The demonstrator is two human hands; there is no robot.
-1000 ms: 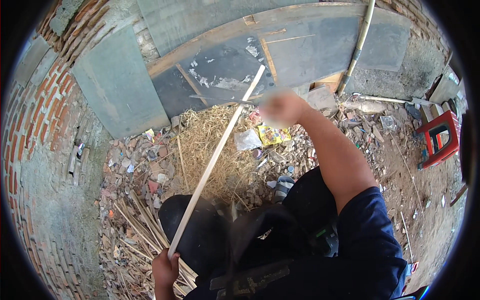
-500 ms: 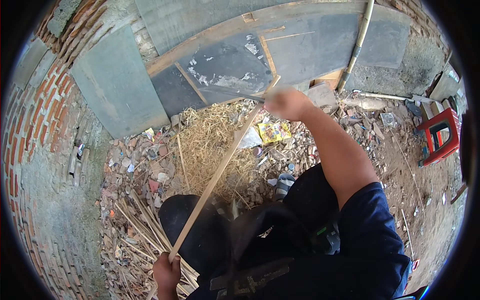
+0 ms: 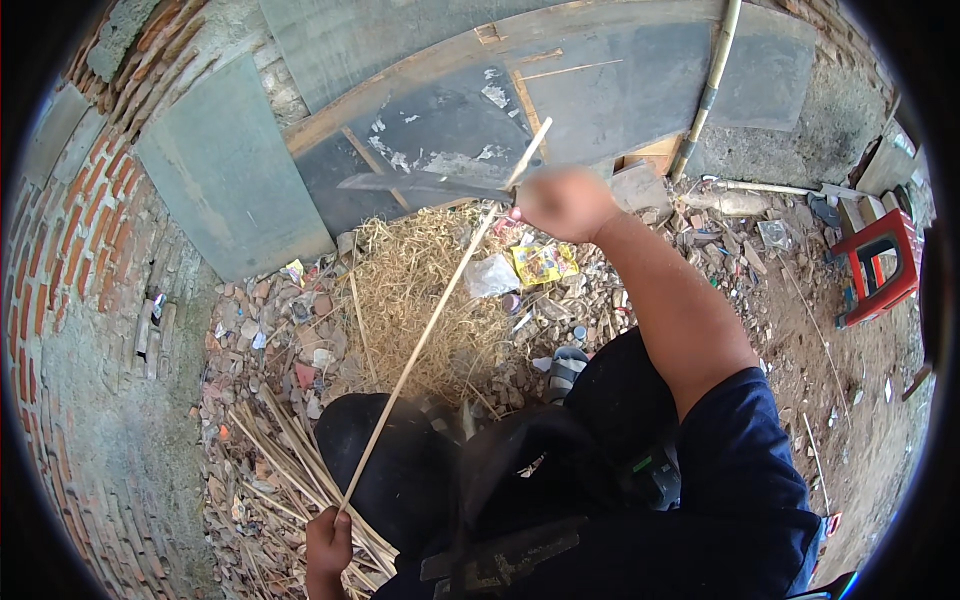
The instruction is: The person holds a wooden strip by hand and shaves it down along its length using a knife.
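Note:
A long, thin bamboo strip (image 3: 422, 357) slants across my lap from lower left to upper right. Its lower end is gripped by my left hand (image 3: 329, 541), fingers closed around it. My right hand (image 3: 566, 204), partly smeared, is closed on a machete, whose handle it hides. The dark machete blade (image 3: 425, 184) points left and crosses the strip near its upper end. Below the blade lies a heap of pale shavings (image 3: 415, 295). More bamboo strips (image 3: 290, 450) are piled on the ground beside my left knee.
Rubble and litter cover the ground, with a yellow wrapper (image 3: 543, 262) beyond my right foot. A red plastic stool (image 3: 880, 265) stands at the right. Grey panels (image 3: 620, 105) and a leaning pole (image 3: 708, 95) line the far side; a brick wall (image 3: 75, 260) rises at left.
The bamboo strip has turned, showing a narrower side, and its far end has moved up and slightly left. My right hand and the machete have shifted slightly left.

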